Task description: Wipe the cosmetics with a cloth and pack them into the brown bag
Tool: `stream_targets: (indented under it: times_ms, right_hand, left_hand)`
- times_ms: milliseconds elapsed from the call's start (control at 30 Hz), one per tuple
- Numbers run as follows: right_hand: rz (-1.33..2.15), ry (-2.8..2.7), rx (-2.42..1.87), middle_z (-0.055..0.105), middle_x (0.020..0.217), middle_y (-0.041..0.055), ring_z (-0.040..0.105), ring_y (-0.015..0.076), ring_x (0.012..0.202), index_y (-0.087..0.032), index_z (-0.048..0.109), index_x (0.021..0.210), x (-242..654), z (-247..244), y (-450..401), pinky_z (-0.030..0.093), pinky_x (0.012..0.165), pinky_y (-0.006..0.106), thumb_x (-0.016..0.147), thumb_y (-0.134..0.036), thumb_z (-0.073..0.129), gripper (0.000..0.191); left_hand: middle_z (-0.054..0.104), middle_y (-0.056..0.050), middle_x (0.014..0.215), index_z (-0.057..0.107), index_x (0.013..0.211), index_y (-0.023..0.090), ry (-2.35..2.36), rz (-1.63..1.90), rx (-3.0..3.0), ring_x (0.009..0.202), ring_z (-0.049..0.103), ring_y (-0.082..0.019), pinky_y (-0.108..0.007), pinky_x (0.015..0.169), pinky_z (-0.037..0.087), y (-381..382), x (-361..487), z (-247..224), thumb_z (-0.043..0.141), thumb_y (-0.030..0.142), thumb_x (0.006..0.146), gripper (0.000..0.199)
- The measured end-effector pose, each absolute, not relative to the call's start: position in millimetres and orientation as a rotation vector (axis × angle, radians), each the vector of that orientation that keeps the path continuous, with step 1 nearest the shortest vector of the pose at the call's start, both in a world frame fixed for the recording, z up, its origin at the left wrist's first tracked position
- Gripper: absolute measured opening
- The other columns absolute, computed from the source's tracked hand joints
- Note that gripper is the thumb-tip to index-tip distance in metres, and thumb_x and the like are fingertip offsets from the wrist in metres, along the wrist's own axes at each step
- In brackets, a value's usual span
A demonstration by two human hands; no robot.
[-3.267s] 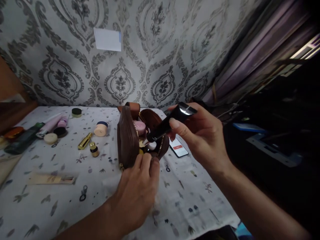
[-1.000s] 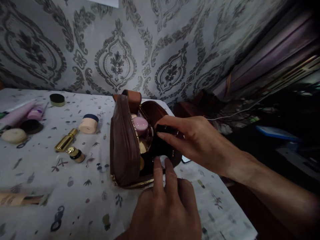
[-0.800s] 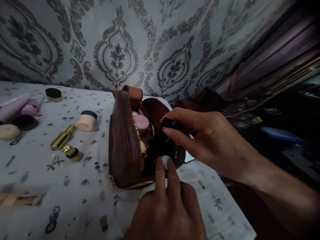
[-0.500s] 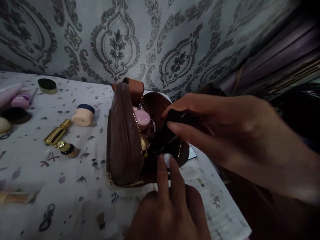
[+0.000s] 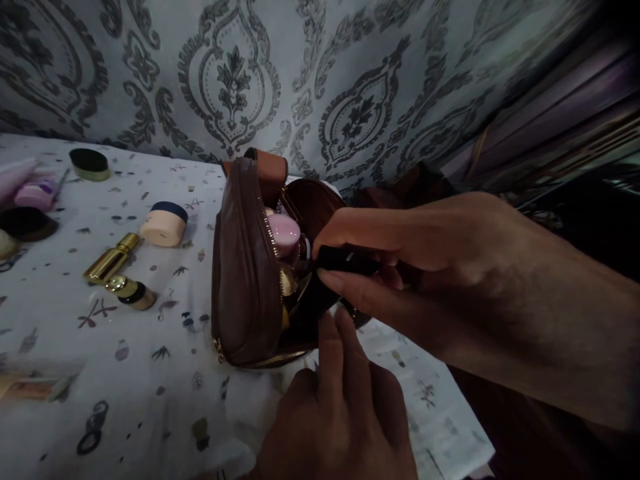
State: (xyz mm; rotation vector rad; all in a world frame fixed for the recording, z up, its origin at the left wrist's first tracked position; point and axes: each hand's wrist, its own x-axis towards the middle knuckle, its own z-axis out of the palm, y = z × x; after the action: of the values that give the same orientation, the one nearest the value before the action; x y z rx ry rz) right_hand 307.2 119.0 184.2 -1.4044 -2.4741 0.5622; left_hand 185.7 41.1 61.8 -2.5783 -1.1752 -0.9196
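Observation:
A brown zippered bag (image 5: 245, 267) stands unzipped on the table, its mouth facing right. Inside it lie a pink rounded item (image 5: 284, 231) and other cosmetics, partly hidden in shadow. My right hand (image 5: 415, 253) pinches a small black object (image 5: 345, 260) between thumb and fingers at the bag's mouth; its kind is unclear in the dark. My left hand (image 5: 345, 407) comes up from below, two fingertips at the front rim of the bag, seemingly gripping it. Its thumb is hidden.
Left of the bag lie a cream jar with a dark blue lid (image 5: 164, 225), a gold tube (image 5: 111, 260), a small gold-topped bottle (image 5: 131, 292) and a dark oval item (image 5: 89, 164). A patterned curtain (image 5: 230, 80) hangs behind. The table's edge runs along the right.
My right hand has lowered slightly with the black object, further toward the bag's opening. A white spot at my left fingertips no longer shows. The view has shifted a little.

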Motion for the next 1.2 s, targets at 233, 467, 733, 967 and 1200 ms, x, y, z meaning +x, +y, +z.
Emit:
stream_targets:
  times_ms: [233, 467, 733, 967, 1200]
  right_hand:
    - [0.694, -2.698, -1.427, 0.061, 0.076, -0.0014, 0.05, 0.0088, 0.059, -0.018, 0.065, 0.101, 294, 183, 126, 0.032, 0.052, 0.023, 0.091, -0.015, 0.056, 0.014]
    - [0.697, -2.667, -1.359, 0.061, 0.073, -0.0039, 0.052, 0.0085, 0.062, -0.02, 0.059, 0.087, 306, 167, 109, 0.033, 0.056, 0.022, 0.094, -0.016, 0.054, 0.01]
    - [0.613, -2.684, -1.353, 0.058, 0.073, -0.0032, 0.05, 0.0096, 0.061, -0.02, 0.059, 0.088, 312, 162, 110, 0.032, 0.056, 0.024, 0.097, -0.019, 0.052, 0.011]
    - [0.595, -2.681, -1.369, 0.061, 0.084, 0.0004, 0.057, 0.0127, 0.072, -0.019, 0.059, 0.094, 324, 162, 102, 0.039, 0.064, 0.025, 0.095, -0.014, 0.055, 0.007]
    - [0.626, -2.719, -1.295, 0.064, 0.093, 0.0034, 0.061, 0.0173, 0.087, -0.017, 0.063, 0.095, 321, 164, 104, 0.044, 0.076, 0.028, 0.091, -0.013, 0.063, 0.006]
  left_hand:
    - [0.076, -0.014, 0.095, 0.07, 0.095, 0.014, -1.123, -0.943, -2.56, 0.096, 0.069, -0.025, -0.025, 0.052, 0.05, 42, 187, 62, 0.054, 0.022, 0.09, 0.019]
    - [0.073, -0.011, 0.081, 0.07, 0.089, 0.015, -1.179, -0.928, -2.55, 0.082, 0.068, -0.022, -0.024, 0.047, 0.046, 39, 188, 62, 0.054, 0.023, 0.089, 0.017]
    - [0.078, -0.007, 0.097, 0.066, 0.082, 0.018, -0.95, -1.143, -2.507, 0.093, 0.071, -0.022, -0.021, 0.045, 0.045, 40, 181, 70, 0.052, 0.014, 0.088, 0.016]
    - [0.075, 0.0, 0.09, 0.059, 0.104, 0.022, -0.969, -1.098, -2.697, 0.086, 0.068, -0.019, -0.03, 0.053, 0.048, 62, 117, 93, 0.039, 0.014, 0.095, 0.023]
    - [0.067, -0.007, 0.091, 0.06, 0.096, 0.02, -1.037, -0.858, -2.726, 0.089, 0.06, -0.028, -0.041, 0.065, 0.045, 105, 104, 131, 0.037, 0.009, 0.091, 0.026]
